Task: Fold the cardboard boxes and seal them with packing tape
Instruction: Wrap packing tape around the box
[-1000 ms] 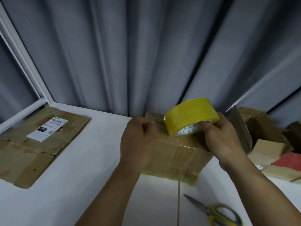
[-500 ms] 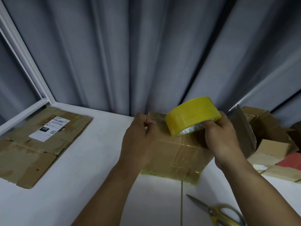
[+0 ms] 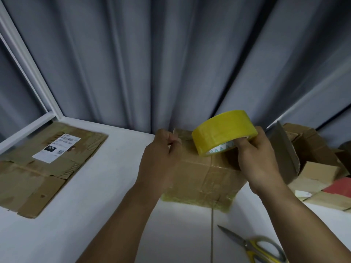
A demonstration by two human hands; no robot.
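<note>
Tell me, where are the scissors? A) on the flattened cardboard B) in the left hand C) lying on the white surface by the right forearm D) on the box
C: the scissors lie untouched on the white surface, while the right hand holds the tape roll.

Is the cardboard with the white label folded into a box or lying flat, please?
Flat: the labelled cardboard lies spread out on the white surface.
</note>
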